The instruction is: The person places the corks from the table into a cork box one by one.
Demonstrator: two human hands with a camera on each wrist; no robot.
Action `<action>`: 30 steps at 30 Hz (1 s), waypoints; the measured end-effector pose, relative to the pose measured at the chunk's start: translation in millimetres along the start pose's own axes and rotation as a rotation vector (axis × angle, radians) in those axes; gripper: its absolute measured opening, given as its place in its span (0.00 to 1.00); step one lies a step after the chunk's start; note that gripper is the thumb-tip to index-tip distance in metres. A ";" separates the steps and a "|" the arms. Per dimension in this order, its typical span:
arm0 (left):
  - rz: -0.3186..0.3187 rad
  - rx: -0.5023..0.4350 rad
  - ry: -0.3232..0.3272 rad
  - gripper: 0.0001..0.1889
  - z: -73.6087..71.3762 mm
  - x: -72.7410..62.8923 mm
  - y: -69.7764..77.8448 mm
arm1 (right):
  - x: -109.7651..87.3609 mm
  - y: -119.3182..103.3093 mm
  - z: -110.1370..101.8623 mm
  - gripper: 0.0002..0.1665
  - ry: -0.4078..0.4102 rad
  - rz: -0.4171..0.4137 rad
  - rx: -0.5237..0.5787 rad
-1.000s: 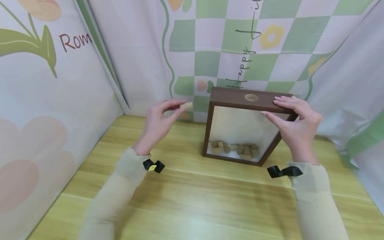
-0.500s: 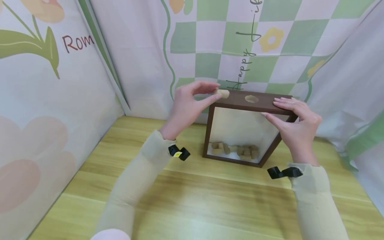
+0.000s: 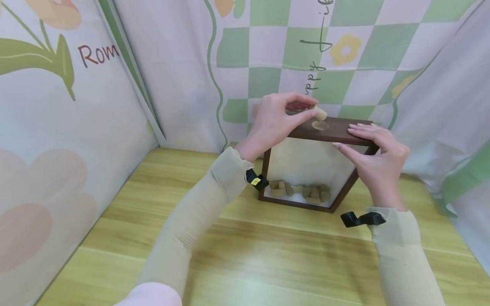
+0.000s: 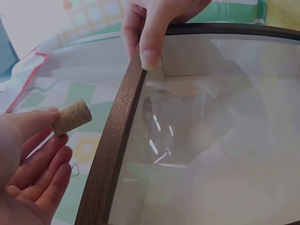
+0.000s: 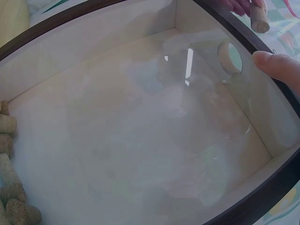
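Observation:
Between thumb and fingertips, my left hand (image 3: 277, 119) pinches a cork (image 3: 319, 113) just above the round hole (image 3: 320, 126) in the top of a dark wooden shadow box (image 3: 337, 131). In the left wrist view the cork (image 4: 72, 117) points toward the frame's top edge, apart from it. My right hand (image 3: 383, 153) grips the box's upper right corner, fingers on top and thumb at the clear front pane. The box stands upright on the table. Several corks (image 3: 315, 192) lie along its bottom inside; the right wrist view also shows corks (image 5: 11, 187) there.
The box stands toward the back of the wood-grain table (image 3: 229, 255). Behind it hangs a green-checked curtain (image 3: 268, 51), and a white printed curtain (image 3: 38, 127) lines the left side.
My left hand has carried the cork rightward from left of the box, over its top, to the hole. The right hand and the box have stayed put.

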State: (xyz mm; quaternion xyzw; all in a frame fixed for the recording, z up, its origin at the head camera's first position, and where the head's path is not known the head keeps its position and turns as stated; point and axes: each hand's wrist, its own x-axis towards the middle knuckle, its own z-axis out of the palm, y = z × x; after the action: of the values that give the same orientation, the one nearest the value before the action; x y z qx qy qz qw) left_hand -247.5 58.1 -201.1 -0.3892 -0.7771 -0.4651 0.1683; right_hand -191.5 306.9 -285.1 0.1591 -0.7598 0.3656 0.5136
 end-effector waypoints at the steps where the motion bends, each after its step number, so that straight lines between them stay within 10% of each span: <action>1: 0.003 0.008 -0.013 0.14 2.3 2.5 -0.2 | 0.1 0.6 -0.4 0.27 -0.001 0.000 0.002; 16: -0.078 0.104 -0.155 0.24 15.6 18.5 -5.1 | 0.2 -1.9 1.1 0.27 -0.004 0.003 0.002; 30: -0.063 -0.008 0.080 0.25 -7.7 -10.4 -16.1 | -1.2 1.2 0.0 0.28 -0.004 0.016 -0.001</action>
State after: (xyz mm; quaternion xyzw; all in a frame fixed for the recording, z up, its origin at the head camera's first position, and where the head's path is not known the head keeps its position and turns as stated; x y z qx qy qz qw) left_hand -253.9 42.6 -213.1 -0.3464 -0.7798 -0.4884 0.1829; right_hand -191.7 307.5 -286.7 0.1536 -0.7623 0.3691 0.5090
